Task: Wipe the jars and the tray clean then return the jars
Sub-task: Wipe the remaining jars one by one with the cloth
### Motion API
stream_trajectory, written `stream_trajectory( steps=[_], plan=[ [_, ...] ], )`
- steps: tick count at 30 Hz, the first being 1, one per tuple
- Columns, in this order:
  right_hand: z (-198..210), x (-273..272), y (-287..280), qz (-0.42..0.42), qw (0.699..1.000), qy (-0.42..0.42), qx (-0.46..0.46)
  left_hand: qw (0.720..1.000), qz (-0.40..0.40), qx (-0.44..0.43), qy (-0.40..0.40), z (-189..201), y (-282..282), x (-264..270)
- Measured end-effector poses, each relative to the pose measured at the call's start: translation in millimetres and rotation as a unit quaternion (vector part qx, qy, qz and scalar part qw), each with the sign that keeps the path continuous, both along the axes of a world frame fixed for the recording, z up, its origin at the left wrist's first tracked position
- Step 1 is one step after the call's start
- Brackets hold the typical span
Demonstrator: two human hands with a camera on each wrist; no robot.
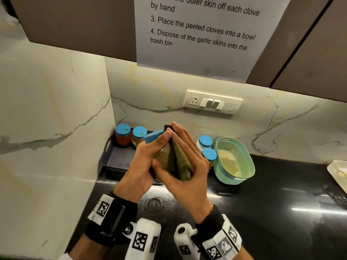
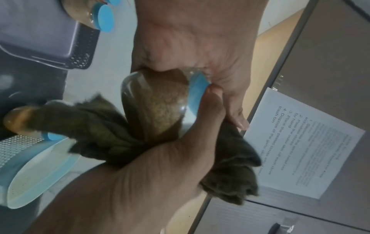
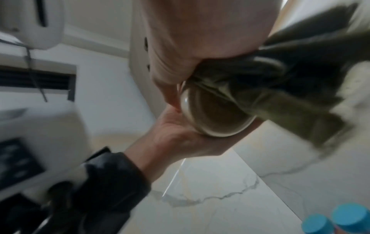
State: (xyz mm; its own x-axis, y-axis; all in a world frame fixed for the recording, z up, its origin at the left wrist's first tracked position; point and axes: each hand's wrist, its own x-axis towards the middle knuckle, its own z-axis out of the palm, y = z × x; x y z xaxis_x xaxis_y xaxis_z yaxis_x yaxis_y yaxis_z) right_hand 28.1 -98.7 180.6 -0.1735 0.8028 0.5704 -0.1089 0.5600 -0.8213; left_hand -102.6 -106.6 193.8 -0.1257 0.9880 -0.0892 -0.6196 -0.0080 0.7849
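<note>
My left hand (image 1: 144, 164) grips a glass jar (image 1: 161, 156) of brownish powder, tilted, its blue lid (image 1: 154, 136) pointing up and left. My right hand (image 1: 189, 166) holds an olive-green cloth (image 1: 181, 164) against the jar's side, fingers lying along it and thumb under the glass. The left wrist view shows the jar (image 2: 160, 101) with the cloth (image 2: 104, 126) bunched around it. Its base (image 3: 216, 114) shows in the right wrist view. Behind the hands sits a dark tray (image 1: 116, 162) holding two blue-lidded jars (image 1: 123, 135) (image 1: 139, 136). Two more jars (image 1: 205, 142) (image 1: 209, 156) stand on the counter to the right.
A teal perforated basket (image 1: 234, 160) stands right of the loose jars. A white tray (image 1: 338, 171) pokes in at the right edge. Rubber bands (image 1: 155, 204) lie on the black counter near me. The marble wall corner closes in the left, with a socket panel (image 1: 213, 102) behind.
</note>
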Motion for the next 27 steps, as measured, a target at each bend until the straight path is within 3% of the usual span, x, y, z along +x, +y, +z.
stream_trajectory(
  steps=[5, 9, 10, 14, 18, 21, 25, 27],
  plan=[
    [7.4, -3.6, 0.5, 0.049, 0.992, -0.011, -0.114, 0.999, 0.032, -0.016, 0.026, 1.6, 2.6, -1.3],
    [1.8, -5.6, -0.5, -0.026, 0.998, -0.047, 0.03, 1.0, 0.001, -0.003, -0.007, 0.2, 2.5, -4.0],
    [-5.5, -3.7, 4.4, -0.015, 0.998, -0.046, 0.036, 1.0, 0.011, -0.005, 0.003, -0.8, 4.8, -2.9],
    [0.9, -6.4, 4.3, 0.056, 0.993, -0.001, -0.107, 0.998, 0.055, -0.024, 0.025, -1.4, 10.7, 0.4],
    [-7.6, -7.5, -1.4, 0.004, 0.999, -0.044, -0.006, 0.999, 0.017, -0.027, -0.004, 2.9, 7.3, -1.1],
    [-3.1, 3.5, 13.4, 0.08, 0.988, -0.003, -0.131, 0.998, 0.026, -0.048, 0.037, 1.4, 3.2, 1.9],
    [9.1, 26.9, 32.8, 0.207, 0.896, 0.153, -0.361, 0.996, -0.019, -0.033, 0.076, 13.1, -0.1, 3.4],
    [10.6, 24.6, 30.4, 0.216, 0.887, 0.149, -0.381, 0.996, -0.031, -0.038, 0.069, 21.3, 3.9, 0.2]
  ],
)
